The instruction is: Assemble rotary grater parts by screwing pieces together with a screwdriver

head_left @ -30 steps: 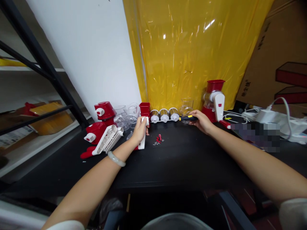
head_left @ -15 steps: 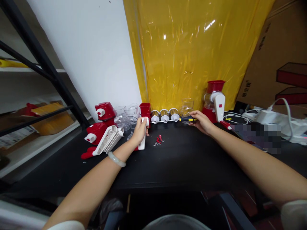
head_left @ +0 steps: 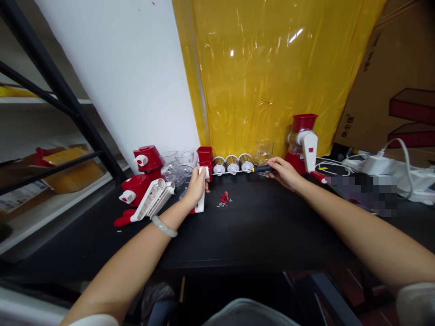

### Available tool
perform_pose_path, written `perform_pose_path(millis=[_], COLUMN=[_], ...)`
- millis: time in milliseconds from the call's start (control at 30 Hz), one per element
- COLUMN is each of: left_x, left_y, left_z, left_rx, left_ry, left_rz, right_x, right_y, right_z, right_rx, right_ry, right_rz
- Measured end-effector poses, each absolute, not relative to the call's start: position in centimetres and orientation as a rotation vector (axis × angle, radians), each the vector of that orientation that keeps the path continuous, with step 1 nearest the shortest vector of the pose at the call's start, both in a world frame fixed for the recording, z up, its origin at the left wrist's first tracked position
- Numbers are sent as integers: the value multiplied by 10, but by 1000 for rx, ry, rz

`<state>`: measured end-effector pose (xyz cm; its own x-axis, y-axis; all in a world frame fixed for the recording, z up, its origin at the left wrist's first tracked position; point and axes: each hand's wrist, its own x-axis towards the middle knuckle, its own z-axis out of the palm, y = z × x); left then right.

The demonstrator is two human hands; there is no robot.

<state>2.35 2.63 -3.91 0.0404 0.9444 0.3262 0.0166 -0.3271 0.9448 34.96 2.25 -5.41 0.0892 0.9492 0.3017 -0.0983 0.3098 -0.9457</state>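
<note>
My left hand (head_left: 196, 186) is closed around a white crank handle (head_left: 200, 203), holding it upright over the black table. In my right hand (head_left: 283, 173) is a screwdriver (head_left: 261, 169) with a dark handle, gripped by the fingers. Its long shaft runs level to the left, and the tip meets the top end of the crank handle; the exact contact is too small to make out. Between my hands, small red parts and screws (head_left: 224, 199) lie loose on the table. Behind the shaft stand three metal grater drums (head_left: 232, 164) with white ends.
Red grinder bodies (head_left: 134, 188), more white crank handles (head_left: 153, 201) and clear plastic parts (head_left: 176, 167) sit at left. A red hopper (head_left: 205, 156) stands beside the drums. An assembled grater (head_left: 307, 145) is at right, near white cables and chargers (head_left: 375, 164). A yellow plastic curtain (head_left: 244, 81) hangs behind.
The screwdriver handle has turned in my right hand: its yellow markings face a different way. Both hands stay in nearly the same place.
</note>
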Motion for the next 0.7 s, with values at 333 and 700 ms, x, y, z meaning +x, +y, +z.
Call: perform_pose_path(millis=[333, 700], left_x=[24, 23], left_y=[25, 27], left_z=[-38, -37], left_rx=[1490, 1476], left_ry=[1035, 1044], left_rz=[1404, 1410], right_x=[350, 347], right_y=[26, 19], right_z=[-53, -48], right_rx=[-1042, -956], right_ry=[-1259, -1178], right_rz=[997, 1051])
